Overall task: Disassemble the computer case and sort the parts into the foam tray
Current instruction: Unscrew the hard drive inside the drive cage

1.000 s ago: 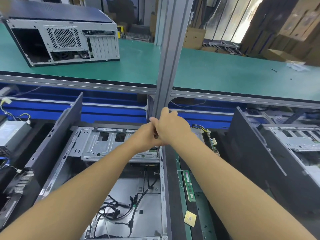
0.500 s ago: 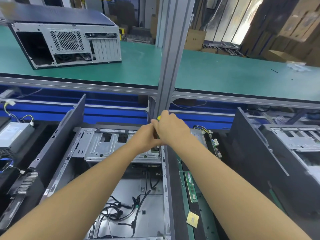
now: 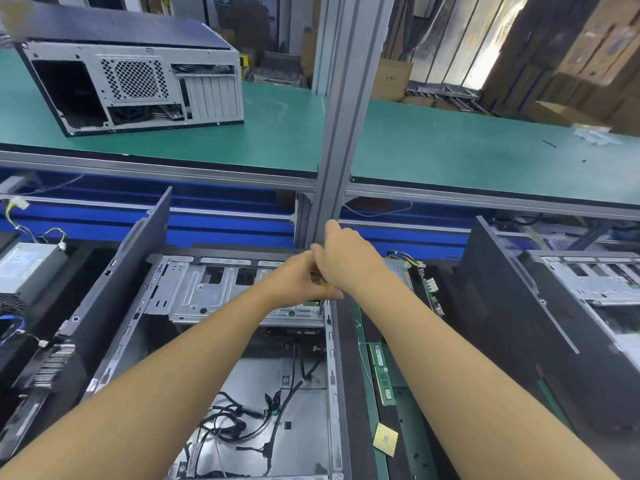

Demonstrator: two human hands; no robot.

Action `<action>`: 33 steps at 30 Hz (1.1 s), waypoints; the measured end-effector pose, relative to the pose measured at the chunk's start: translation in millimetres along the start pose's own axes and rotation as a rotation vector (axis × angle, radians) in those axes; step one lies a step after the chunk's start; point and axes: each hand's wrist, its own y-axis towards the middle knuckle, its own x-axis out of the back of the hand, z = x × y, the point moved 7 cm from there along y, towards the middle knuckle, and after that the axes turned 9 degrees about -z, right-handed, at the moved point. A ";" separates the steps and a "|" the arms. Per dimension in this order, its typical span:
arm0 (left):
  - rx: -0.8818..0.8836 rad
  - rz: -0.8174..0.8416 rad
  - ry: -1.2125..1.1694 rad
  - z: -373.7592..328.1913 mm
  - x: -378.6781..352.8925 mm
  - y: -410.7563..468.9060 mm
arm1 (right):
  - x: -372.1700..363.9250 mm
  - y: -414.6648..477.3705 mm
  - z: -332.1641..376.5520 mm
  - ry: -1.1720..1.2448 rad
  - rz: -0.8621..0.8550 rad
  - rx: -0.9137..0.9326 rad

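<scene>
The open computer case [image 3: 304, 393] lies flat in front of me, with loose black cables on its floor. Both hands meet over the right end of its metal drive cage [image 3: 207, 292]. My right hand [image 3: 349, 261] grips a screwdriver [image 3: 320, 306] from above; only a green bit of the handle and the thin shaft below show. My left hand [image 3: 298, 278] pinches the tool just under the right hand. The tip stands on the cage's right edge. A green RAM stick [image 3: 382, 374] and a gold CPU chip [image 3: 385, 439] lie in the dark tray [image 3: 408, 427] to the right.
A black side panel [image 3: 131, 271] stands along the case's left side. A power supply [image 3: 27, 268] sits far left and another opened case [image 3: 588, 289] far right. An aluminium post [image 3: 346, 116] rises just behind my hands. A closed case [image 3: 138, 77] rests on the green upper shelf.
Both hands stay at the cage's right end. My right hand has turned slightly on the screwdriver handle.
</scene>
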 end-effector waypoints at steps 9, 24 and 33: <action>0.016 -0.071 -0.033 6.2 3.5 0.7 | 0.1 0.4 -2.9 0.001 0.083 -0.006; 0.046 -0.077 0.481 43.3 -18.8 -20.4 | 3.1 -5.4 -12.3 0.219 0.029 0.029; -0.007 -0.124 0.507 35.1 -17.2 -18.1 | 31.2 -11.6 -20.8 0.365 -0.088 0.020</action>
